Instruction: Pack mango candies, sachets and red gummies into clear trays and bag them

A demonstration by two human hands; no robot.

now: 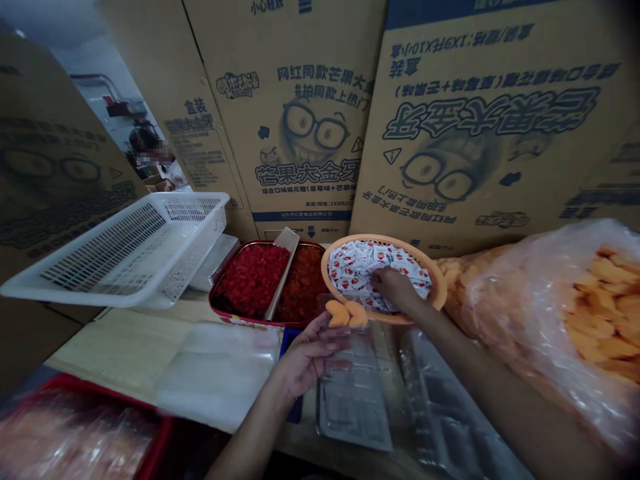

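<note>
My left hand (311, 355) grips the left edge of a clear plastic tray (354, 400) with moulded compartments. At the tray's far end sit orange curved candy pieces (346, 313), just beyond my fingertips. My right hand (395, 287) reaches into an orange basket (438, 283) of small white packets (353, 261) with red print. Its fingers are bent together among the packets, and whatever they pinch is hidden.
A divided red tin (216, 303) holds red and darker orange-red pieces. A white plastic basket (195, 267) stands left, clear bags (220, 373) lie nearer. More clear trays (450, 407) and a big bag of orange candy (530, 300) lie right. Cardboard boxes (310, 40) wall the back; a person (150, 153) is far left.
</note>
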